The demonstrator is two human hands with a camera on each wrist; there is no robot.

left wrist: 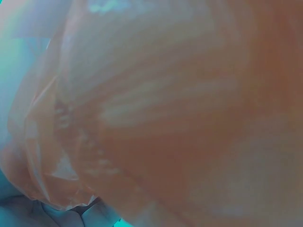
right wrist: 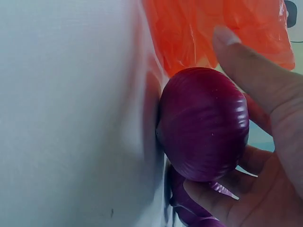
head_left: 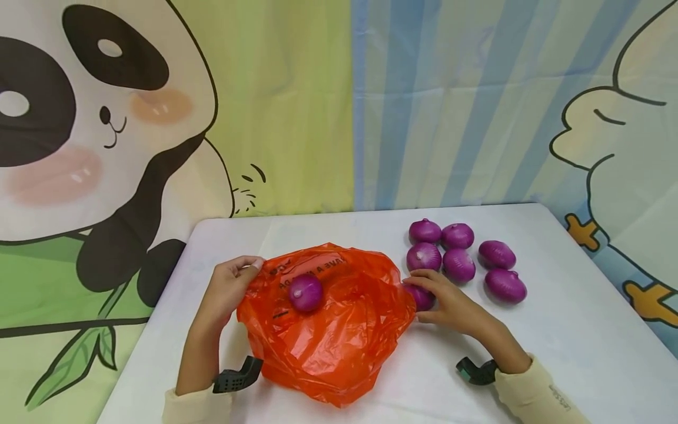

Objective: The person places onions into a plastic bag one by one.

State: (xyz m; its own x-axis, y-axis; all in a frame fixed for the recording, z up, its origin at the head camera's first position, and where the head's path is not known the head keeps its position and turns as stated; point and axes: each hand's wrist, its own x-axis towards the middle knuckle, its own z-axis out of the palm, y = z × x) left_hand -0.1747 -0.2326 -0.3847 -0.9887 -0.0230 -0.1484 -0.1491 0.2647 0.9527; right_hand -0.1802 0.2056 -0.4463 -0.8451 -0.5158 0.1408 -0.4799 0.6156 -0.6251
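Note:
A red plastic bag (head_left: 339, 353) lies spread with its mouth open on the table, and one purple onion (head_left: 305, 292) shows inside it. My left hand (head_left: 229, 290) pinches the bag's left rim; in the left wrist view the bag (left wrist: 189, 118) fills most of the picture and hides most of that hand. At the bag's right edge, my right hand (head_left: 444, 299) curls its fingers around another purple onion (head_left: 421, 298). The right wrist view has this onion (right wrist: 204, 124) close to the table surface, with the thumb near the bag (right wrist: 189, 33).
Several more purple onions (head_left: 424, 257) stand grouped at the back right of the white table (head_left: 561, 330). Two of them, one being the onion (head_left: 505, 286) nearest the front, sit slightly apart to the right. A printed curtain (head_left: 296, 118) hangs behind the table.

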